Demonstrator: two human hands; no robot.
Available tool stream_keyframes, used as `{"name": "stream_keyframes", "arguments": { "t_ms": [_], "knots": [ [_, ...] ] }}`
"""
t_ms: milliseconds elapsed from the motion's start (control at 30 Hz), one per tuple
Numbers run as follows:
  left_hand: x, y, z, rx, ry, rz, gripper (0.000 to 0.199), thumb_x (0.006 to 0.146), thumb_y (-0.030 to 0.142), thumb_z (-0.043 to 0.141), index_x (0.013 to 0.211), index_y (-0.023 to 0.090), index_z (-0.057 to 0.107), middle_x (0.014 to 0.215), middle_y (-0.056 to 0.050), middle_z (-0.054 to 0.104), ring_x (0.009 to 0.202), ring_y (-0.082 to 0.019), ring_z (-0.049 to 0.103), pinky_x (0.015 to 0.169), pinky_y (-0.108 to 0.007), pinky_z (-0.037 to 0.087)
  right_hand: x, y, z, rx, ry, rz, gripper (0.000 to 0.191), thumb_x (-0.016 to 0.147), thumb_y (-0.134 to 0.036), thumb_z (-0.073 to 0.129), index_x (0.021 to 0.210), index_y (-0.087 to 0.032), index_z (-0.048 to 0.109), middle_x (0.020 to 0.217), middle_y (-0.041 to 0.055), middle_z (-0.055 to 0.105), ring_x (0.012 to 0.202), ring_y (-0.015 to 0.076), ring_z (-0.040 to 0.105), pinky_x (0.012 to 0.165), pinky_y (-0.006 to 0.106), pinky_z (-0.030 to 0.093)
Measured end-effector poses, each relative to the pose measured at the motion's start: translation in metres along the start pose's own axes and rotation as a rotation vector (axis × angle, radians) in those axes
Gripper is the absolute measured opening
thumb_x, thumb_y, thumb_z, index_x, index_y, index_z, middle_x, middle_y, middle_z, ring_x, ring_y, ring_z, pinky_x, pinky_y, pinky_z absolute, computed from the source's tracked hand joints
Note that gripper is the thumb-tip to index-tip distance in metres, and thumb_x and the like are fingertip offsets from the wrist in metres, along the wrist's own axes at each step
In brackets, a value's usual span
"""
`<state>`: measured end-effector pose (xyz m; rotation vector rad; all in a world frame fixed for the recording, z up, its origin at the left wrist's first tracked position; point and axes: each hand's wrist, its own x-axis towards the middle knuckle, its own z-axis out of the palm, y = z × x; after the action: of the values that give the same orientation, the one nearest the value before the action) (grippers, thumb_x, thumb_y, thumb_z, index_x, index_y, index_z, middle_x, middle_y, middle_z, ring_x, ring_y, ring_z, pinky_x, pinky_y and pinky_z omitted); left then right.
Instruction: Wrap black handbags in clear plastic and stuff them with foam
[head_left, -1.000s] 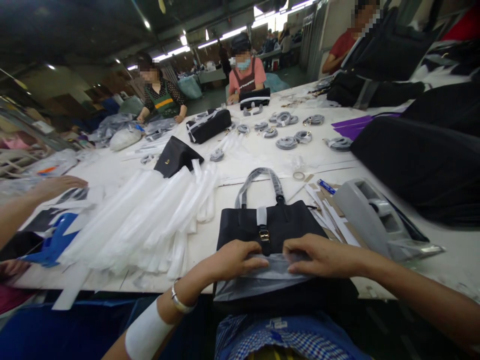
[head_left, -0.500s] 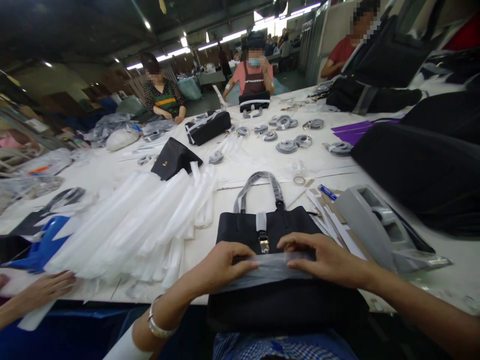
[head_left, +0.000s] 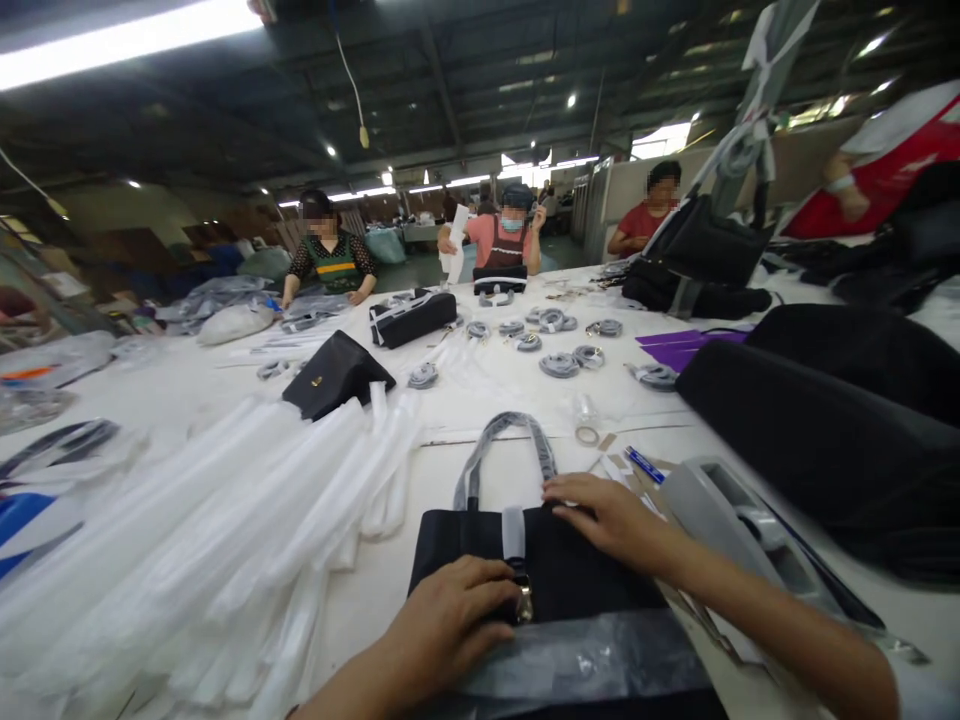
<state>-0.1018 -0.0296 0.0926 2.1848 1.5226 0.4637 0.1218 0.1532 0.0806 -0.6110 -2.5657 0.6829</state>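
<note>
A black handbag (head_left: 570, 575) lies in front of me, its looped handle (head_left: 480, 450) wrapped in clear film. Grey translucent film (head_left: 592, 655) spans the lower part of the bag. My left hand (head_left: 457, 620) rests on the bag's front beside the gold buckle (head_left: 524, 602), fingers spread. Near the base of the handle, at the bag's top edge, my right hand (head_left: 600, 515) lies with its fingers stretched out.
White foam strips (head_left: 225, 530) cover the left of the table. A grey tape dispenser (head_left: 742, 530) and a blue marker (head_left: 645, 464) are at the right. Farther back are coiled straps (head_left: 560, 364), another black bag (head_left: 337, 375) and several people.
My right hand has left the film and reached the bag's top edge near the handle. My left hand has moved off the film toward the buckle. The view has tilted upward.
</note>
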Motion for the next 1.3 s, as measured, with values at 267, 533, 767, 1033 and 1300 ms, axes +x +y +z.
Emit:
{"name": "stream_keyframes", "arguments": {
  "t_ms": [267,533,767,1033,1300],
  "knots": [
    [0.095,-0.062,-0.033,0.093,0.217,-0.119,0.029,0.093,0.027,0.053,0.12,0.026,0.064,0.126,-0.004,0.064,0.116,-0.02,0.06,0.101,-0.033,0.047,0.154,0.132,-0.045,-0.455,0.002,0.376,0.048,0.092,-0.028,0.053,0.136,-0.009,0.052,0.145,0.0179,0.048,0.135,0.0256,0.041,0.112,0.037,0.031],
    [0.181,-0.132,-0.028,0.267,0.219,-0.192,0.038,0.091,0.024,0.055,0.129,0.023,0.054,0.132,-0.007,0.056,0.119,-0.024,0.053,0.1,-0.037,0.046,0.236,0.23,-0.032,-0.561,-0.056,0.7,0.053,0.093,-0.036,0.05,0.137,-0.007,0.048,0.141,0.0247,0.048,0.129,0.0298,0.047,0.1,0.037,0.037],
    [0.251,-0.165,-0.022,0.321,0.126,-0.274,0.037,0.089,0.025,0.056,0.126,0.019,0.051,0.126,-0.013,0.055,0.119,-0.027,0.049,0.099,-0.04,0.045,0.252,0.248,-0.025,-0.591,-0.1,0.782,0.045,0.087,-0.04,0.056,0.114,-0.005,0.067,0.126,0.0263,0.06,0.115,0.0349,0.057,0.087,0.039,0.044],
    [0.283,-0.182,-0.043,0.131,0.044,-0.363,0.02,0.085,0.02,0.056,0.103,0.014,0.061,0.111,-0.015,0.063,0.109,-0.027,0.059,0.095,-0.04,0.046,0.231,0.188,-0.053,-0.448,0.151,0.714,0.047,0.087,-0.054,0.049,0.087,-0.014,0.074,0.095,0.0149,0.072,0.091,0.0273,0.065,0.071,0.03,0.043],
    [0.266,-0.144,-0.152,-0.247,-0.166,-0.263,0.019,0.089,0.029,0.052,0.097,0.014,0.061,0.088,-0.004,0.065,0.065,-0.01,0.06,0.064,-0.023,0.05,0.159,0.065,-0.072,0.147,0.679,0.405,0.056,0.086,-0.065,0.047,0.097,-0.016,0.069,0.075,0.0024,0.065,0.065,0.0153,0.054,0.057,0.025,0.039]
  ]
}}
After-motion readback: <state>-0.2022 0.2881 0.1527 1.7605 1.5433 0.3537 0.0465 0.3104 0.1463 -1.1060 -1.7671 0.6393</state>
